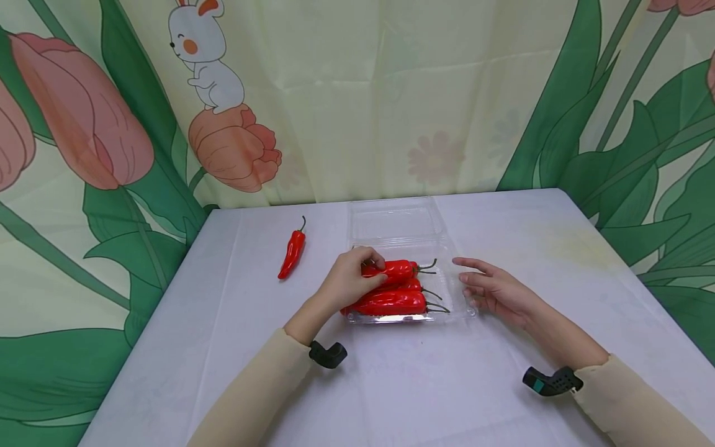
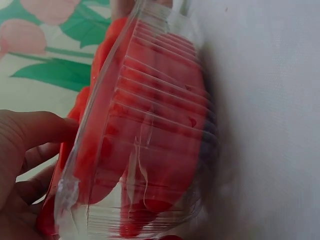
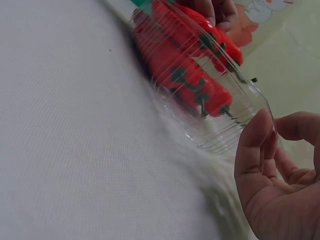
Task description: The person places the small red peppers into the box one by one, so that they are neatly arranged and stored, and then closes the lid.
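Note:
Several red chili peppers (image 1: 391, 304) with green stems lie in a clear plastic clamshell box (image 1: 455, 292), whose lid (image 1: 396, 218) is folded back. My left hand (image 1: 354, 273) reaches over the box's left side and grips the upper pepper (image 1: 399, 270) between thumb and fingers. At the box's right side is my right hand (image 1: 499, 292); in the right wrist view its thumb (image 3: 257, 130) and forefinger pinch the clear rim. The left wrist view shows peppers (image 2: 160, 100) through the ribbed wall, with the left thumb (image 2: 47, 127) against one.
One more red chili pepper (image 1: 293, 253) lies on the white tablecloth (image 1: 251, 347) to the left of the box. Behind the table hangs a curtain (image 1: 357, 105) printed with tulips and a rabbit. A black wrist camera (image 1: 328, 354) is strapped to the left wrist.

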Motion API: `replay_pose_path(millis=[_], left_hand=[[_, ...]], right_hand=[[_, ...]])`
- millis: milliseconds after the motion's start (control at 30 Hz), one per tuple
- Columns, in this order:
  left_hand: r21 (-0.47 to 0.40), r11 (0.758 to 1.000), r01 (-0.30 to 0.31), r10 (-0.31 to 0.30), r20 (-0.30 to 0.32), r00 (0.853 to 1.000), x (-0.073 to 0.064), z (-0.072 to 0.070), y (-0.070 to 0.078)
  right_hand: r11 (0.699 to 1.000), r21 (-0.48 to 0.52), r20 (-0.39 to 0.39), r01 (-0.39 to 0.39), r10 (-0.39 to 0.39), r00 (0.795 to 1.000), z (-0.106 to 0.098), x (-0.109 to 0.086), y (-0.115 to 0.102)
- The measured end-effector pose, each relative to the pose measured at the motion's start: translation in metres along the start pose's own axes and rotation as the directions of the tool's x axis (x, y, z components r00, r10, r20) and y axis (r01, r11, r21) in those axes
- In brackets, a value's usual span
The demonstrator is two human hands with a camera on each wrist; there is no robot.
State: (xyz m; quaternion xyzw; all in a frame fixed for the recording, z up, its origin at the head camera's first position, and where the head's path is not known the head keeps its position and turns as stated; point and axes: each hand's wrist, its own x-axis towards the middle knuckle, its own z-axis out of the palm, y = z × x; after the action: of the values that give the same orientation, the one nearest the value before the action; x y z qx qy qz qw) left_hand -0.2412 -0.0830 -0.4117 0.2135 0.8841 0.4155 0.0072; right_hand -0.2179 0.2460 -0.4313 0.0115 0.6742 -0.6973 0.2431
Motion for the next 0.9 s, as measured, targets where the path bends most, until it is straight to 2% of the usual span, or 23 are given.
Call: replay_pose_path(millis=[233,500,900], left_hand=[[0.020,0.999,-0.032,0.032,0.022,0.999,0.0028,0.0030,0.0016],[0.029,1.000,0.007,-0.009,0.069,0.998,0.0011,0.0031,0.0013],[0.030,1.000,0.006,-0.007,0.021,1.000,-0.0023,-0.0001,-0.0043]], right_hand=[[1.000,-0.003,0.001,0.000,0.000,1.000,-0.0018,0.0001,-0.0002],[1.000,-0.001,0.003,0.002,-0.002,1.000,-0.0017,0.0019,0.0019],[1.000,-0.003,-0.001,0.007,-0.007,1.000,-0.0002,0.0013,0.0013]])
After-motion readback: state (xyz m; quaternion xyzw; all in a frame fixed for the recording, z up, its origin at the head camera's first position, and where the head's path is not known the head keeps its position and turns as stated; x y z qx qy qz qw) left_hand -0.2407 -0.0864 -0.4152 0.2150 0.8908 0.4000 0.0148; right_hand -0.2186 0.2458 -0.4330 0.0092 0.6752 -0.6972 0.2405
